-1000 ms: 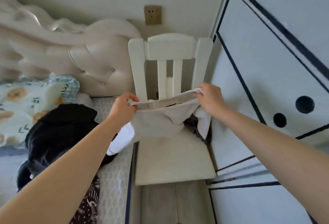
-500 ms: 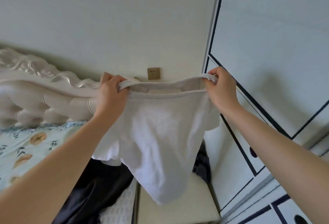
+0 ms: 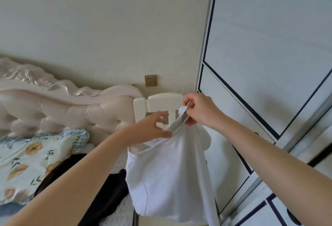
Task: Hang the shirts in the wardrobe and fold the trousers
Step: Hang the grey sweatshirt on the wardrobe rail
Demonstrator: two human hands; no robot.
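A moment before we stretched the white shirt (image 3: pixel 170 181) between both hands, but now our left hand (image 3: pixel 154 127) has let go and is open with spread fingers beside its edge, and only our right hand (image 3: pixel 199 110) pinches it, so it hangs at 6 o'clock from that hand, with the wardrobe (image 3: pixel 269 64) at 3 o'clock, seemingly ready for hanging.

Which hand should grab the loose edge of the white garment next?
Left. The left hand is open beside the slack edge of the white garment, while the right hand grips its bunched top.
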